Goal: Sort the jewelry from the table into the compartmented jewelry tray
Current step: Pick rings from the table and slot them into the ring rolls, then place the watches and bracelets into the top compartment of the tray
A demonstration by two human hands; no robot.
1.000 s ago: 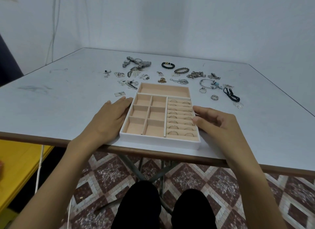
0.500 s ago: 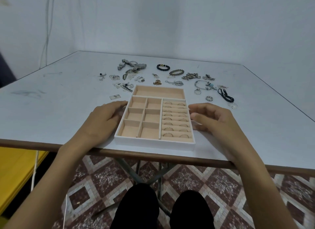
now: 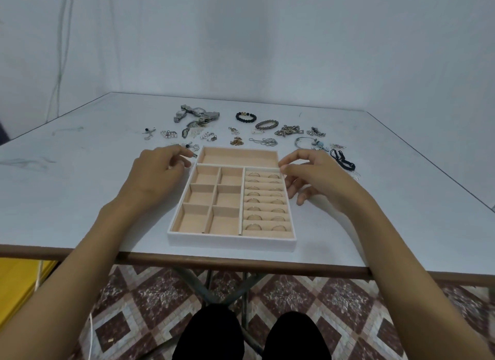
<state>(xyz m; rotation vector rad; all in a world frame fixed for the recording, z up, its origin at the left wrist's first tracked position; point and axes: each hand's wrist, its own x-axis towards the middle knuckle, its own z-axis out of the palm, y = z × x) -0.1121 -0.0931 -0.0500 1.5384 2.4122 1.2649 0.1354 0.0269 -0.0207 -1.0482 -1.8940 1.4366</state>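
White walls back a pale table (image 3: 80,188) whose near edge runs above a patterned tile floor (image 3: 294,292). A person seated at it has both bare hands out, one on each side of a white compartmented jewelry tray (image 3: 233,237) with a peach lining. The tray sits at the table's near edge, centred between the arms. Rings (image 3: 253,227) stand in pairs in the slotted column along the tray's right side.

The left hand (image 3: 158,172) hovers by the tray's far-left corner, fingers curled, tips over a few small trinkets (image 3: 191,146); whether it grasps one cannot be told. The right hand (image 3: 313,177) sits against the tray's right rim, thumb and forefinger meeting at the rim's edge, the other fingers splayed beside the tray; whether that pinch grips the rim cannot be told.

Loose jewelry lies in a band across the table beyond the tray: metal watches (image 3: 198,113) at far left, a black bead bracelet (image 3: 245,117), a brown bead bracelet (image 3: 266,124), a thin chain (image 3: 263,142), a silver bangle (image 3: 305,142) and a black cord (image 3: 342,158) at right.
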